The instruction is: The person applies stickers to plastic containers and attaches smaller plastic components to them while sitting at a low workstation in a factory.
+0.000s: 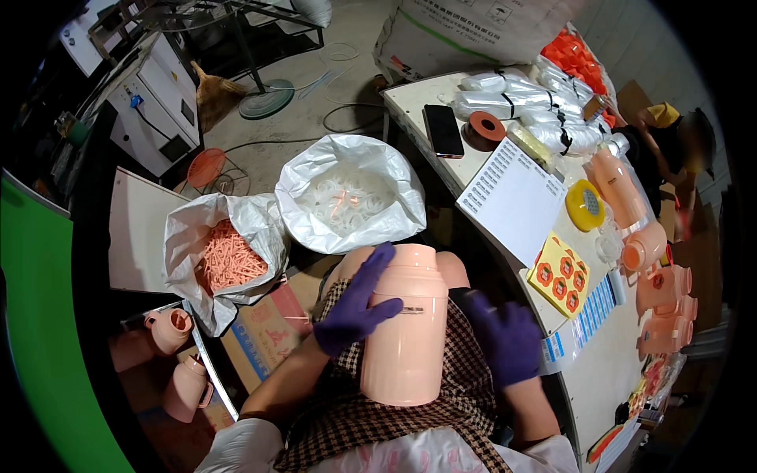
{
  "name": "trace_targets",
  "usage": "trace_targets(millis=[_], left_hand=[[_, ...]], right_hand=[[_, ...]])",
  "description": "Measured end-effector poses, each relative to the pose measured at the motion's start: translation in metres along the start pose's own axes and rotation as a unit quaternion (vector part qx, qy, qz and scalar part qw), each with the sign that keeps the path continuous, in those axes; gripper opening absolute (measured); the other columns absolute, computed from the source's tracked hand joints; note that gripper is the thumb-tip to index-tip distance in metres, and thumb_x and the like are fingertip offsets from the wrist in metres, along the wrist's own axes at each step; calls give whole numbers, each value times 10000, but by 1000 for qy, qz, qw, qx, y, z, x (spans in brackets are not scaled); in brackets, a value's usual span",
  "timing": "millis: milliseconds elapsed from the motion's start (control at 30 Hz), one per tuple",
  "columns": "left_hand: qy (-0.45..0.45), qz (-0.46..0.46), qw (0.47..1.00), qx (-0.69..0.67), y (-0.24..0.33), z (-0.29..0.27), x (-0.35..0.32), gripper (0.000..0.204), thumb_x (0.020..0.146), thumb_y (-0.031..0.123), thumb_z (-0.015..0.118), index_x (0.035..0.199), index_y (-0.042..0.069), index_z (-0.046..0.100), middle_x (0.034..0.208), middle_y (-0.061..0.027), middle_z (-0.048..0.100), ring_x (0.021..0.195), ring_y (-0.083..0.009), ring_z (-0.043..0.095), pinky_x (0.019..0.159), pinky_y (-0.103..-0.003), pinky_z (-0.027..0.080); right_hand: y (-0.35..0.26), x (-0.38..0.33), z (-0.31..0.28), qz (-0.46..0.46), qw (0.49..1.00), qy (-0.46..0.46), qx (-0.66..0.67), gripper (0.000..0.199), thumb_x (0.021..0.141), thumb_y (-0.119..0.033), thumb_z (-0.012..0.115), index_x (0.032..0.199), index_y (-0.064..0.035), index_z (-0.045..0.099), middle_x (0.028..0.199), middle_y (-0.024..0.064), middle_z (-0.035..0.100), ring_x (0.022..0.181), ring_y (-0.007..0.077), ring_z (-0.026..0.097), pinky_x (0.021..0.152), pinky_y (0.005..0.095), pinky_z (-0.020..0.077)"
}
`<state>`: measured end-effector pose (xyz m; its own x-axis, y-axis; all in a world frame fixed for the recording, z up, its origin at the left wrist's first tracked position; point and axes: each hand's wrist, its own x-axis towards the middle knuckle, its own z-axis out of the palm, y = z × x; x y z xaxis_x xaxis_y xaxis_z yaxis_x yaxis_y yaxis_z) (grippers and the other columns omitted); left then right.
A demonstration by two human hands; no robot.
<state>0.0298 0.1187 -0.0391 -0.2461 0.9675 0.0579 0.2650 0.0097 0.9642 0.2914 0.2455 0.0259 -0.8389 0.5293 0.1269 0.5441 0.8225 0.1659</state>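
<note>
A glossy pink thermos flask body point(406, 347) stands upright on my lap, against a brown-and-black checked apron point(315, 422). My left hand point(356, 311), in a purple glove, grips its left side, the fingers lying over the shoulder and front. A small dark printed mark shows on the front, just beside those fingertips. To the right of the flask, apart from it, my right hand point(505, 339) in a matching glove hovers near the table's edge. Its fingers are a little blurred but look spread, and I see nothing in them.
At the right, the white table point(587, 394) bears a label sheet point(512, 197), orange stickers point(560, 272), a tape roll point(584, 205), a phone point(443, 131) and pink flasks point(665, 288). Sacks of pink pieces point(229, 256) and clear rings point(339, 201) stand ahead. Another person point(682, 142) is at far right.
</note>
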Motion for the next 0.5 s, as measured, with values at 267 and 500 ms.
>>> trace_targets(millis=[267, 500], left_hand=[[-5, 147, 988, -56, 4, 30, -5, 852, 884, 131, 704, 1555, -39, 206, 1600, -198, 283, 1493, -320, 251, 1218, -408, 187], [-32, 274, 960, -52, 32, 30, -27, 747, 887, 130, 720, 1523, 12, 347, 1587, -178, 324, 1481, -323, 299, 1203, -426, 238]], right_hand=[[116, -21, 45, 121, 953, 180, 211, 688, 851, -264, 754, 1451, -58, 486, 1423, 197, 510, 1318, 371, 480, 1104, 425, 376], [50, 37, 75, 55, 721, -57, 688, 553, 1018, -369, 474, 1341, 75, 538, 1347, 199, 589, 1240, 272, 560, 1074, 401, 410]])
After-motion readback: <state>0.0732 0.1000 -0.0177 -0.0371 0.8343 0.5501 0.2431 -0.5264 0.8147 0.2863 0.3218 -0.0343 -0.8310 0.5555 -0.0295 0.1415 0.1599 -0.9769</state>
